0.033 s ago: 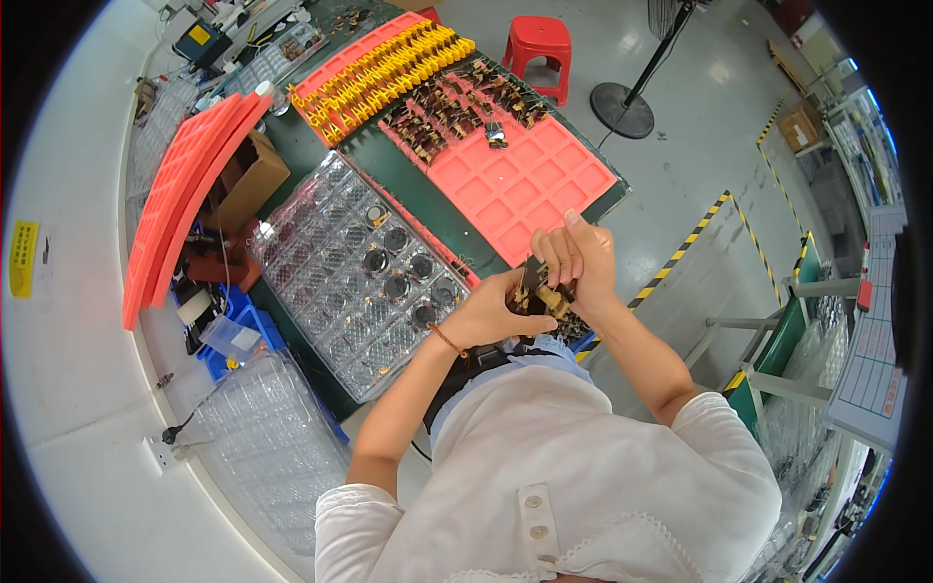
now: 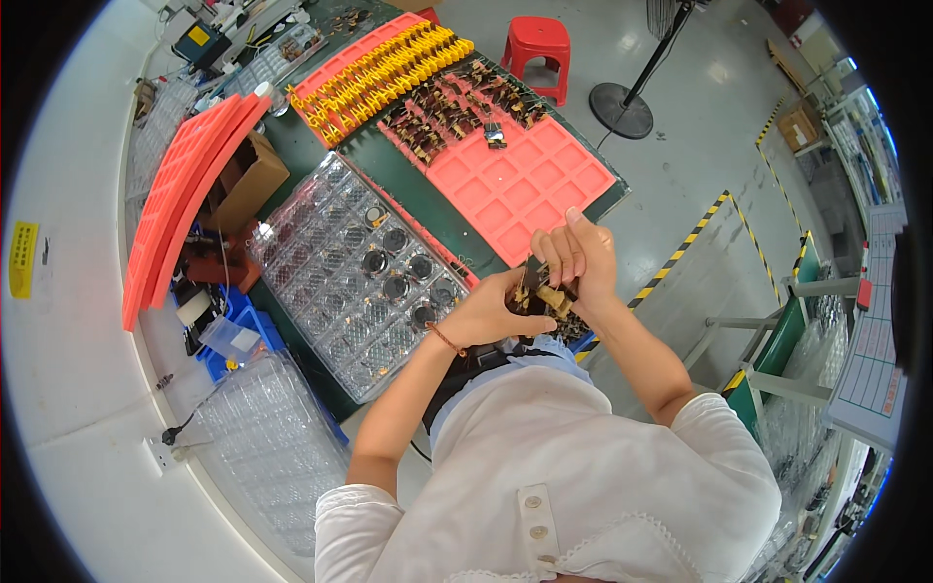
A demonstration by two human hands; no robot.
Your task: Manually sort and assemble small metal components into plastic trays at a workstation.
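Close to my body, just off the near edge of the pink tray [image 2: 573,160], both hands meet around a dark piece with brass-coloured parts [image 2: 557,300], clip-like in shape. My left hand [image 2: 484,313] curls round its left side, thumb toward the brass part. The fingers of my right hand [image 2: 573,255] fold over its top, with the thumb pointing up. Much of the piece is hidden by my fingers. Below the hands, more dark and brass pieces [image 2: 575,335] show in part. Similar pieces [image 2: 420,134] stand in rows in the tray's far pockets, while its nearer pockets show bare pink.
Left of the pink tray lies a clear plastic tray [image 2: 309,335] holding round dark parts. Yellow clips [image 2: 384,76] fill another pink tray behind. Upright pink trays [image 2: 180,209], a cardboard box [image 2: 255,180] and a blue bin [image 2: 264,330] stand left. Beyond are a red stool [image 2: 537,39] and fan base [image 2: 622,112].
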